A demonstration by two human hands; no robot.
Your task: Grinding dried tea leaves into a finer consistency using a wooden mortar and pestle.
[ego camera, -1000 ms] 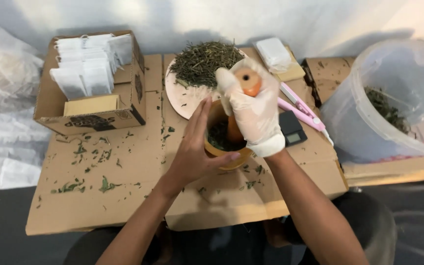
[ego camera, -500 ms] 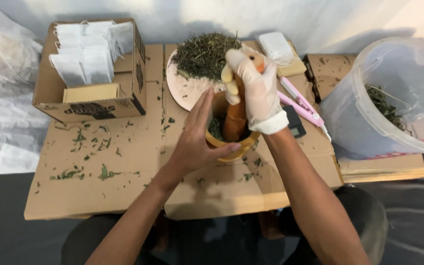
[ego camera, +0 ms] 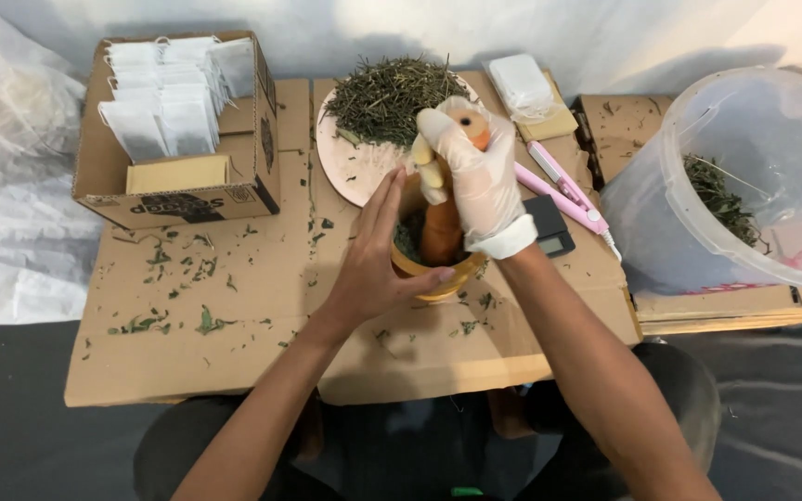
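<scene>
- My right hand (ego camera: 477, 176), in a thin pale glove, has its fingers wrapped tight round the top of an orange-brown wooden pestle (ego camera: 442, 232); the pestle stands nearly upright, lower end down in the mortar.
- My left hand (ego camera: 378, 264) is bare, cupped against the near-left side of the wooden mortar (ego camera: 443, 276), thumb on its rim, fingers loosely closed around it.
- The mortar sits on the cardboard sheet (ego camera: 234, 315), just in front of me, with dark green herb inside, I think; the view into it is mostly blocked.
- Round plate (ego camera: 350, 158) heaped with dried green leaves (ego camera: 392, 93) just behind the mortar.
- Cardboard box (ego camera: 178, 199) of white sachets far left.
- Pink tool (ego camera: 563, 190) and small dark scale (ego camera: 549, 227) right of my gloved hand.
- Clear plastic bucket (ego camera: 679, 223) far right, some herb inside.
- Leaf crumbs scattered over the cardboard.
</scene>
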